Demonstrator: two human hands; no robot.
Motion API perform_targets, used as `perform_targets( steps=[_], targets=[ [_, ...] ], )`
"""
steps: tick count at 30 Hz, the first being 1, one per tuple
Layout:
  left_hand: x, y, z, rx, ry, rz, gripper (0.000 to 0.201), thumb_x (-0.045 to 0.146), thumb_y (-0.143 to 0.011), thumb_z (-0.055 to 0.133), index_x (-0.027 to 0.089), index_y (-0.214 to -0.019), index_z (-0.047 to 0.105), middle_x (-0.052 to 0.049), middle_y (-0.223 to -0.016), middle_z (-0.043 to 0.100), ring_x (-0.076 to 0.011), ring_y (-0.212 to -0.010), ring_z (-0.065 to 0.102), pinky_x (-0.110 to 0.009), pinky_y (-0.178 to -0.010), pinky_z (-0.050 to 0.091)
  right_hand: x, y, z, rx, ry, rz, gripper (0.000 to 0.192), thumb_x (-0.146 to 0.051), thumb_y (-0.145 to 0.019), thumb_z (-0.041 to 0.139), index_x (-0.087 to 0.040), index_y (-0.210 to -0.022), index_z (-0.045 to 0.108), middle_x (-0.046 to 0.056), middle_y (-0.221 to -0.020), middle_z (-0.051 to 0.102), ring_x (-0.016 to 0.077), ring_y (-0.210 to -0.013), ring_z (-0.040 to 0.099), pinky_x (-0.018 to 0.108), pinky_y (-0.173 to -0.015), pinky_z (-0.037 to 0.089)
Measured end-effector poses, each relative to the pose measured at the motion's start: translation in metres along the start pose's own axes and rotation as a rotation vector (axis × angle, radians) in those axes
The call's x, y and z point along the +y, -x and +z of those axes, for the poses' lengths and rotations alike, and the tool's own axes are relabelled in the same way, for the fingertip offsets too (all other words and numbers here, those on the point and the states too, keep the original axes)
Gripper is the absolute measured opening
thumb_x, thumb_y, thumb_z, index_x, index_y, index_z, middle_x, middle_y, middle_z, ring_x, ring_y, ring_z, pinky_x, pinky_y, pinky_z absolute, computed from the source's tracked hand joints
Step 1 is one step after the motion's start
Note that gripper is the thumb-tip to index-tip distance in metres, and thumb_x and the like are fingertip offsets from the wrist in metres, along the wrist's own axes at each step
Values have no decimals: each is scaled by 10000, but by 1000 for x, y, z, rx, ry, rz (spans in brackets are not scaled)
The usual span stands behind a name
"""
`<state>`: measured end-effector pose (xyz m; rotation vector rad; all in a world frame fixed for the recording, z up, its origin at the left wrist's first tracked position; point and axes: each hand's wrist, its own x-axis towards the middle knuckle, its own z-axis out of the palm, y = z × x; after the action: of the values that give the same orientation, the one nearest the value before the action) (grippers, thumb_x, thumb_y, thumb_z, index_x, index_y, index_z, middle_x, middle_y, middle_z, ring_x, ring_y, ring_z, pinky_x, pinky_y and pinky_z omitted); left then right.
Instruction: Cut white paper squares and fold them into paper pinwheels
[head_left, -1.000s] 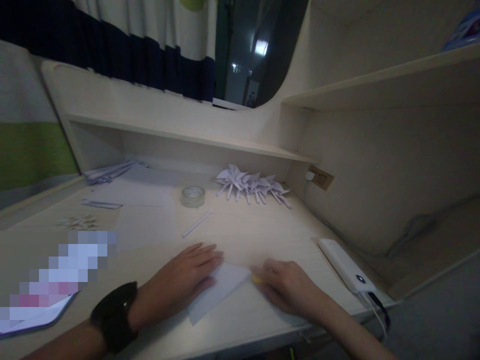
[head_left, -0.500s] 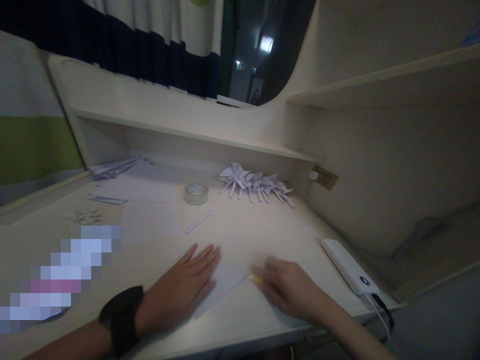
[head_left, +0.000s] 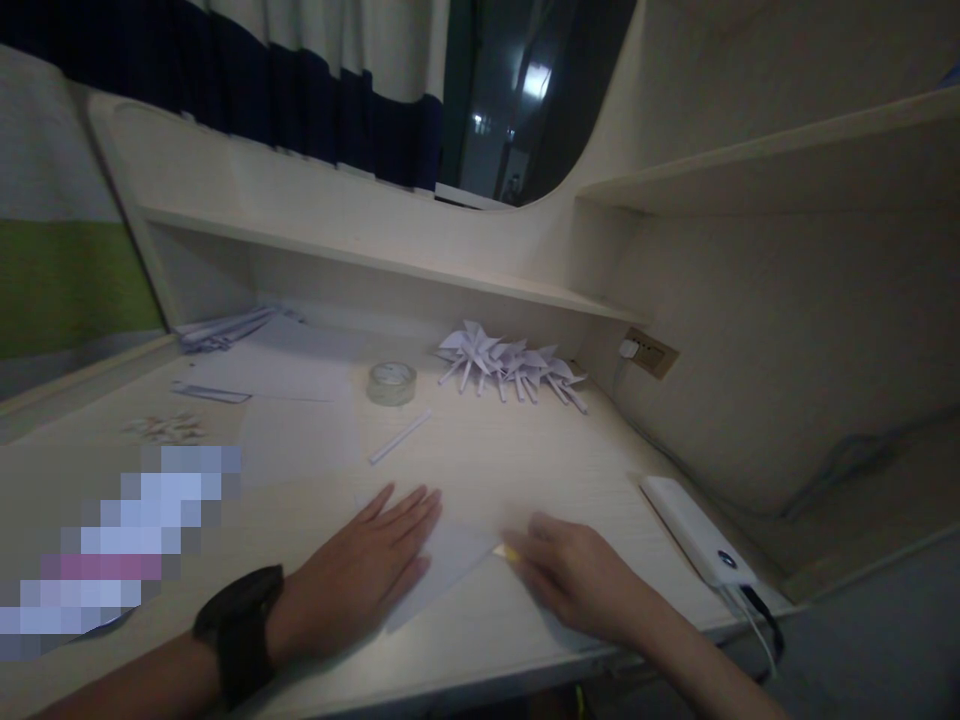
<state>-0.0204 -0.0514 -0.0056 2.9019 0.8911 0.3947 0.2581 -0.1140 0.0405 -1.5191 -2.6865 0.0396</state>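
My left hand (head_left: 367,565), a dark watch (head_left: 238,630) on its wrist, lies flat with its fingers stretched out on a sheet of white paper (head_left: 454,555). The paper shows to the right of the hand, with a slanting lower edge. Closed at the right end of that edge is my right hand (head_left: 570,575). Its fingers pinch a small yellow tool (head_left: 510,552) with a pale pointed tip that meets the paper's corner. Most of the tool is hidden inside the hand, so its kind cannot be made out.
Beyond my hands lie a white paper stick (head_left: 400,437), a roll of clear tape (head_left: 391,384) and a row of paper pinwheels (head_left: 506,362). Paper sheets (head_left: 300,355) and small pale pieces (head_left: 169,428) are at left. A white power bank (head_left: 697,535) with cables lies right.
Both hands, the paper and the yellow tool hold almost the same places. The view has shifted very slightly.
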Motion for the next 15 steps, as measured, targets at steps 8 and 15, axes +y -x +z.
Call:
perform_targets(
  steps=[8, 15],
  targets=[
    [-1, 1, 1, 11, -36, 12, 502, 397, -981, 270, 228, -1452, 233, -47, -1497, 271, -214, -1374, 251, -436, -1134, 175, -4, 1, 1, 11, -1, 16, 277, -274, -947, 355, -189, -963, 618, 31, -768, 553, 135, -667, 502, 247, -594, 334],
    [1, 0, -3, 6, -11, -1, 492, 400, -979, 273, 233, -1443, 265, -49, -1488, 292, -216, -1368, 266, -441, -1134, 184, -6, 2, 2, 15, -22, 34, 276, -274, -941, 362, -193, -984, 623, 40, -792, 562, 144, -695, 527, 252, -614, 364]
  ],
)
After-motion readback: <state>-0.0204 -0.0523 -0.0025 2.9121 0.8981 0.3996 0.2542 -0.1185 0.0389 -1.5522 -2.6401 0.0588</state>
